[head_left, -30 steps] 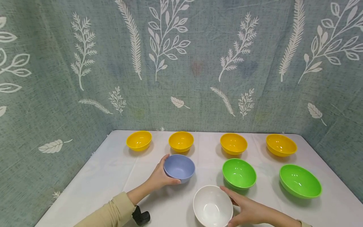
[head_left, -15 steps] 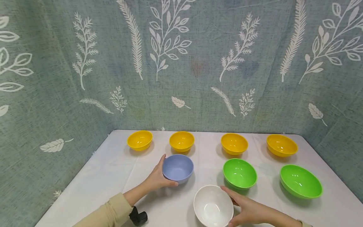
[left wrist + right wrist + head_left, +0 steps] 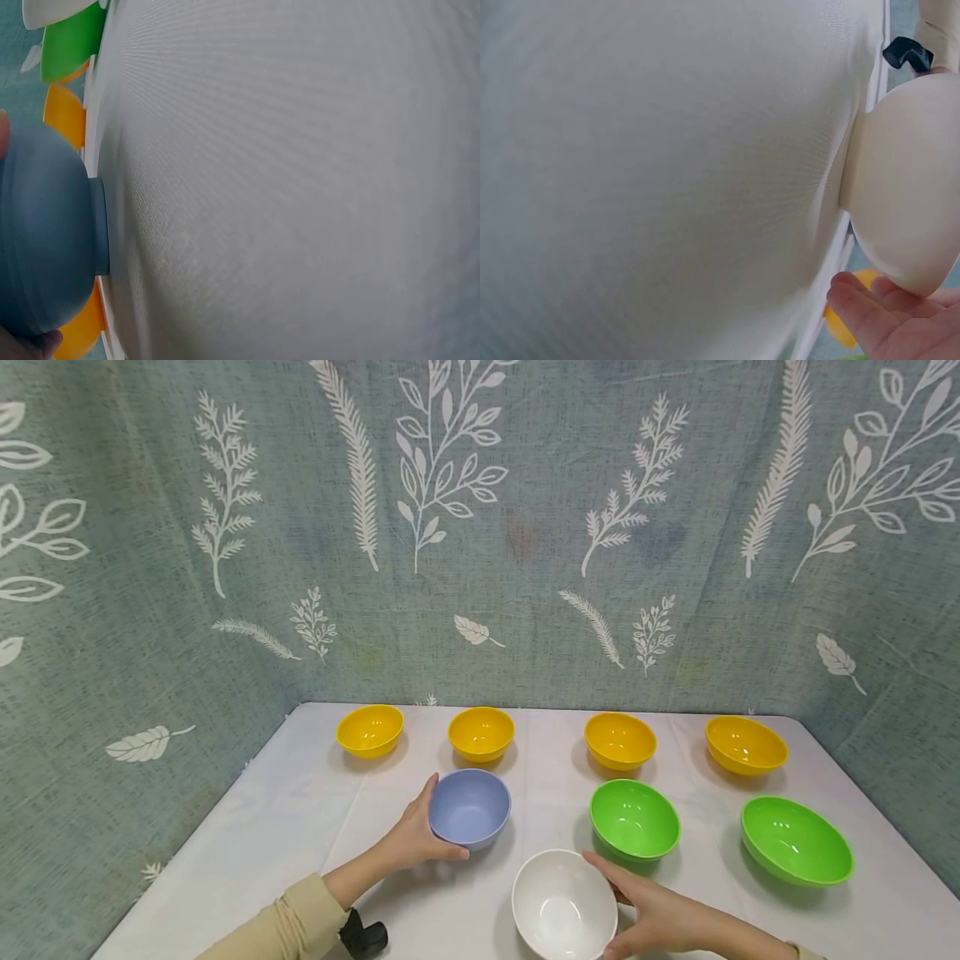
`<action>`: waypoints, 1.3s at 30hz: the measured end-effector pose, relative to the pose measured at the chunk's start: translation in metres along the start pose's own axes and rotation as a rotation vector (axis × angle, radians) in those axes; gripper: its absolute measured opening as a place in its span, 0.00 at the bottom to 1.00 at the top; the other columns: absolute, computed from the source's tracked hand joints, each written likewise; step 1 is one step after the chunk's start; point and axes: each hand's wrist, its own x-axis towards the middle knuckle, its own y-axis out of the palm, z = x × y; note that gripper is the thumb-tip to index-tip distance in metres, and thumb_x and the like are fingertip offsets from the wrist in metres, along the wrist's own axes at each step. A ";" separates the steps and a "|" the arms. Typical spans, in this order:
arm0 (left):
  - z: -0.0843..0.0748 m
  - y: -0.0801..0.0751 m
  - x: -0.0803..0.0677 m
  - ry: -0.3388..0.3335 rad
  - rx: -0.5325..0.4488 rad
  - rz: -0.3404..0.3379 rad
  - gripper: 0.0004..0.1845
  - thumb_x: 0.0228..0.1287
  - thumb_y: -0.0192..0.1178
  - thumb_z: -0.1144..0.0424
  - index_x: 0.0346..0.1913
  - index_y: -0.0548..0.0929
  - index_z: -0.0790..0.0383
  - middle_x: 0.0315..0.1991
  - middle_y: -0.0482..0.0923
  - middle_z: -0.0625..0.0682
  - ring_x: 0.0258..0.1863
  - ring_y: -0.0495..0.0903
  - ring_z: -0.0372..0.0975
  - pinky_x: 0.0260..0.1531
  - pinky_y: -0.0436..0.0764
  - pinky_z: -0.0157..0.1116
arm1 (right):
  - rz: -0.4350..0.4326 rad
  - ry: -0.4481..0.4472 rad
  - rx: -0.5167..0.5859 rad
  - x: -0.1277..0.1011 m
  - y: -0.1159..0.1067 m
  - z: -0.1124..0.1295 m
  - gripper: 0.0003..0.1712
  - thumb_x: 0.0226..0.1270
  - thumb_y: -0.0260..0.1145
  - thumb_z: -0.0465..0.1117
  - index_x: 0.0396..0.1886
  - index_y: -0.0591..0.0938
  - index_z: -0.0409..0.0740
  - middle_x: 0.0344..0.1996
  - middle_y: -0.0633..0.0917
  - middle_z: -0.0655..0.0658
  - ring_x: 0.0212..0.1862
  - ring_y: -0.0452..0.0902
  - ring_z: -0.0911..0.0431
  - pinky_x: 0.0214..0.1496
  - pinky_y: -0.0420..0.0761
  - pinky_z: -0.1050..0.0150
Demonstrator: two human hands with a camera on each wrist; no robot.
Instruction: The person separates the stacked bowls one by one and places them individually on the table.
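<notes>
Cupping the blue bowl (image 3: pixel 469 807) with my left hand (image 3: pixel 412 837), thumb wrapping its near wall and fingers curling round the 9 o'clock side, so it's sitting steady on the table (image 3: pixel 300 810) just at 6 o'clock of the second yellow bowl (image 3: pixel 481 733). My right hand (image 3: pixel 652 917) is cradling the white bowl (image 3: pixel 564 905) from 3 o'clock, fingers loosely curved along its rim, wrist lying low, green bowl (image 3: pixel 634 818) sitting just beyond.

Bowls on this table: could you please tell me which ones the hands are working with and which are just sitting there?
In hand:
- blue bowl, gripped by the left hand
- white bowl, held by the right hand

Lying about:
- four yellow bowls along the back
- two green bowls at right
</notes>
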 end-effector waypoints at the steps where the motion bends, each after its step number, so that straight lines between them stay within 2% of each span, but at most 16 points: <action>1: 0.000 0.000 0.000 -0.002 -0.001 0.000 0.67 0.31 0.77 0.50 0.71 0.42 0.66 0.66 0.55 0.67 0.61 0.61 0.58 0.55 0.65 0.58 | 0.000 0.001 0.001 0.000 0.000 0.000 0.58 0.48 0.73 0.44 0.70 0.47 0.33 0.67 0.54 0.28 0.61 0.65 0.60 0.56 0.68 0.74; 6: 0.000 0.000 -0.002 -0.009 0.005 -0.002 0.67 0.32 0.76 0.49 0.71 0.40 0.64 0.68 0.51 0.66 0.63 0.56 0.59 0.55 0.62 0.60 | 0.000 -0.006 0.010 0.000 0.001 0.000 0.59 0.48 0.73 0.45 0.70 0.46 0.33 0.66 0.54 0.27 0.61 0.65 0.61 0.53 0.65 0.80; 10: -0.004 -0.001 -0.007 -0.003 -0.002 -0.017 0.67 0.32 0.76 0.50 0.71 0.40 0.61 0.70 0.47 0.63 0.66 0.51 0.57 0.57 0.60 0.61 | -0.003 -0.006 0.005 0.000 0.001 -0.001 0.59 0.48 0.73 0.45 0.70 0.46 0.32 0.66 0.54 0.26 0.61 0.65 0.60 0.53 0.65 0.80; 13: -0.009 -0.002 -0.011 0.017 0.025 -0.044 0.67 0.31 0.77 0.50 0.71 0.41 0.61 0.70 0.46 0.63 0.67 0.49 0.57 0.57 0.58 0.61 | -0.005 0.002 -0.003 0.000 0.001 0.000 0.59 0.47 0.73 0.45 0.70 0.46 0.32 0.66 0.54 0.27 0.62 0.65 0.55 0.57 0.69 0.72; 17: -0.015 -0.004 -0.017 0.043 0.068 -0.072 0.67 0.31 0.77 0.50 0.72 0.41 0.59 0.70 0.45 0.62 0.68 0.45 0.56 0.58 0.57 0.62 | -0.006 0.007 -0.001 0.000 0.001 0.000 0.60 0.47 0.74 0.45 0.70 0.45 0.32 0.67 0.54 0.27 0.63 0.64 0.46 0.59 0.69 0.56; 19: -0.017 -0.005 -0.020 0.052 0.067 -0.072 0.67 0.31 0.77 0.51 0.72 0.41 0.58 0.71 0.45 0.60 0.69 0.43 0.56 0.59 0.54 0.62 | -0.005 0.002 0.002 0.001 0.001 -0.001 0.61 0.47 0.74 0.45 0.70 0.44 0.32 0.67 0.53 0.26 0.63 0.63 0.45 0.59 0.69 0.53; 25: -0.026 -0.006 -0.029 0.106 0.020 -0.063 0.64 0.33 0.77 0.53 0.72 0.44 0.53 0.72 0.47 0.54 0.70 0.40 0.52 0.61 0.49 0.61 | 0.002 -0.010 0.013 0.000 0.002 -0.003 0.61 0.47 0.74 0.45 0.70 0.43 0.31 0.66 0.52 0.25 0.63 0.64 0.53 0.58 0.70 0.57; 29: -0.034 -0.005 -0.036 0.147 -0.014 -0.044 0.60 0.36 0.76 0.54 0.71 0.48 0.53 0.71 0.49 0.53 0.69 0.49 0.51 0.61 0.54 0.60 | 0.005 -0.021 0.014 0.000 0.001 -0.003 0.61 0.47 0.73 0.43 0.70 0.42 0.29 0.66 0.51 0.24 0.63 0.63 0.45 0.58 0.71 0.61; 33: -0.042 -0.002 -0.043 0.226 -0.065 -0.014 0.56 0.38 0.75 0.56 0.71 0.51 0.57 0.69 0.55 0.53 0.66 0.56 0.49 0.61 0.59 0.55 | 0.008 -0.036 0.021 0.001 0.000 -0.003 0.62 0.47 0.74 0.42 0.69 0.42 0.28 0.66 0.50 0.23 0.62 0.60 0.34 0.58 0.71 0.58; 39: -0.052 0.007 -0.053 0.427 -0.104 0.055 0.52 0.41 0.74 0.60 0.69 0.53 0.64 0.65 0.63 0.56 0.63 0.62 0.49 0.60 0.65 0.36 | 0.008 -0.030 0.037 0.001 -0.001 -0.004 0.62 0.46 0.74 0.41 0.69 0.42 0.26 0.66 0.50 0.23 0.62 0.60 0.34 0.58 0.70 0.56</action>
